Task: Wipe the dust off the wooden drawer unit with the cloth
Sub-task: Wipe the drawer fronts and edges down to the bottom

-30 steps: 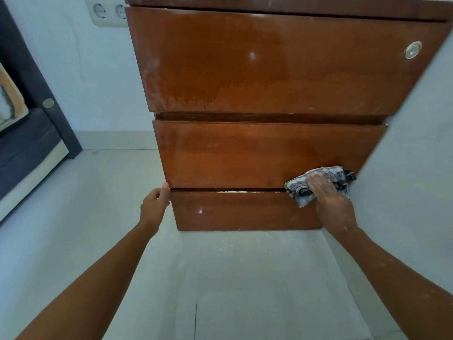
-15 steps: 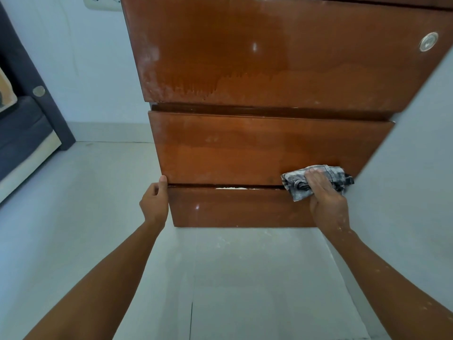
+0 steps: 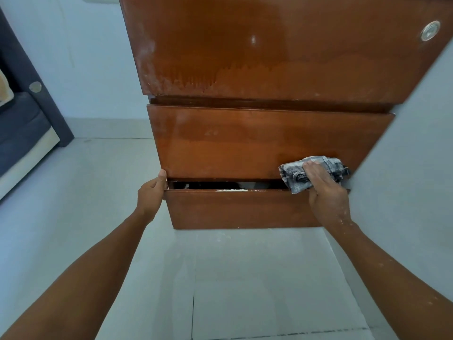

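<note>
The wooden drawer unit [image 3: 257,141] has three glossy brown fronts, with pale dust streaks across the lower part of the top one. The bottom drawer [image 3: 235,208] stands slightly pulled out, leaving a dark gap above its top edge. My left hand [image 3: 150,196] grips the left end of that bottom drawer front, thumb up against the middle drawer's corner. My right hand [image 3: 323,190] presses a crumpled grey-and-white cloth [image 3: 294,177] against the lower right of the middle drawer, fingers laid over it.
A pale wall [image 3: 407,168] runs close along the unit's right side. Light floor tiles [image 3: 232,278] lie in front. A dark sofa [image 3: 22,128] stands at the far left. A round metal lock [image 3: 429,34] sits on the top drawer's right end.
The bottom drawer has slid out a little, opening a wider dark gap above it. My left hand has closed round its left end. The cloth stays at the right end.
</note>
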